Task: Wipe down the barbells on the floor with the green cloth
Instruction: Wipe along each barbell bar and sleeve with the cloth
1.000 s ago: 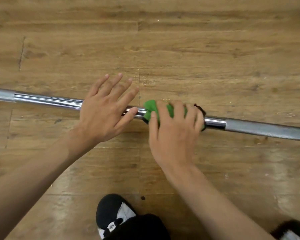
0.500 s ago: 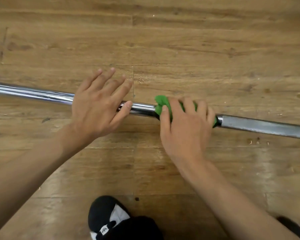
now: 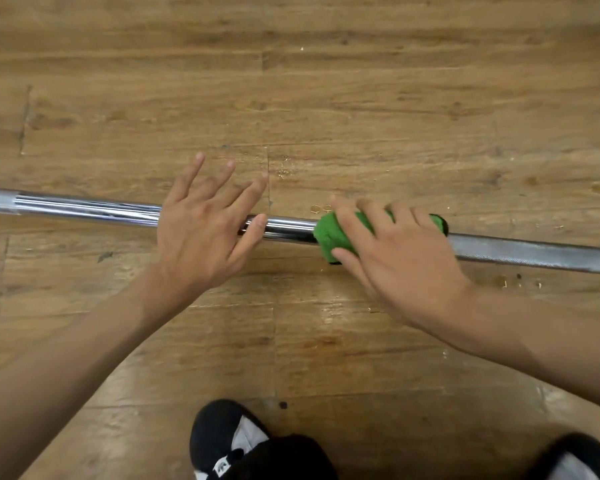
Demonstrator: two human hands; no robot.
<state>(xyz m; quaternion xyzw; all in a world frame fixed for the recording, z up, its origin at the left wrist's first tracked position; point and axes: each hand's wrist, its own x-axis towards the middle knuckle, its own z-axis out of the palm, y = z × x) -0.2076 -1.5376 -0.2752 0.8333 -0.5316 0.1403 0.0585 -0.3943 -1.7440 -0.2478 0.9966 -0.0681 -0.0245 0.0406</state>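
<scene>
Left fingers (image 3: pixel 248 194) are seen straight and spread, nothing gripped; the thumb tip is laid on the bar. The left hand (image 3: pixel 201 237) is rested flat across the barbell (image 3: pixel 84 207), palm down.

Right fingers (image 3: pixel 357 221) are draped and slightly curled over the green cloth (image 3: pixel 328 233), with the thumb pressed against its near side, so the cloth is clasped around the bar by the right hand (image 3: pixel 402 258). Motion blur is noted on the fingertips.

The cloth is bright green, fuzzy, bunched into a roll wrapped round the shaft, with a dark edge showing at its right end. It is located just right of centre, near the left hand but apart from it, with bare bar between.

The barbell is laid on the wooden floor (image 3: pixel 361 98), running left to right with a slight downward slant. Shiny chrome is seen left of the cloth, dull grey matte texture right of it (image 3: pixel 534 252).

A black-and-white shoe (image 3: pixel 222 441) is seen at the bottom edge; a second shoe (image 3: pixel 579 459) is cut off at the bottom right corner.
</scene>
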